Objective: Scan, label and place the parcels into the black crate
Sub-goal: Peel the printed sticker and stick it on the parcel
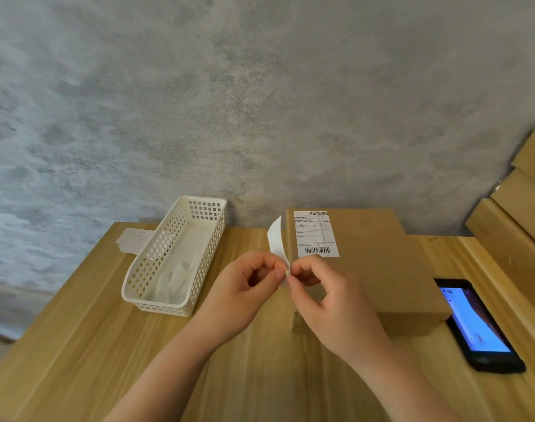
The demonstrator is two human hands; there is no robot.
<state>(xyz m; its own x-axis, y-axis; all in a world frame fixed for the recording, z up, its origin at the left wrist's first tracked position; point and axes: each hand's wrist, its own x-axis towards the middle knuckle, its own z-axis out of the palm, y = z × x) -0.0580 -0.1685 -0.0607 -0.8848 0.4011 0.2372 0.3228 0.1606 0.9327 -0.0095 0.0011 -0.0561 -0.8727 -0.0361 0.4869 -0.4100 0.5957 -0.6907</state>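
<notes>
A brown cardboard parcel (372, 263) lies on the wooden table (86, 339), with a printed shipping label (315, 234) stuck near its far left corner. Just in front of the parcel's left edge, my left hand (244, 293) and my right hand (330, 303) meet fingertip to fingertip. Both pinch the lower corner of a small white label (276, 239) that curls upward between them. The black crate is not in view.
A white plastic basket (144, 281) holding several white slips stands to the left. White papers (132, 240) lie behind it. A black phone (476, 324) with a lit screen lies right of the parcel. More cardboard boxes (516, 239) are stacked at the far right.
</notes>
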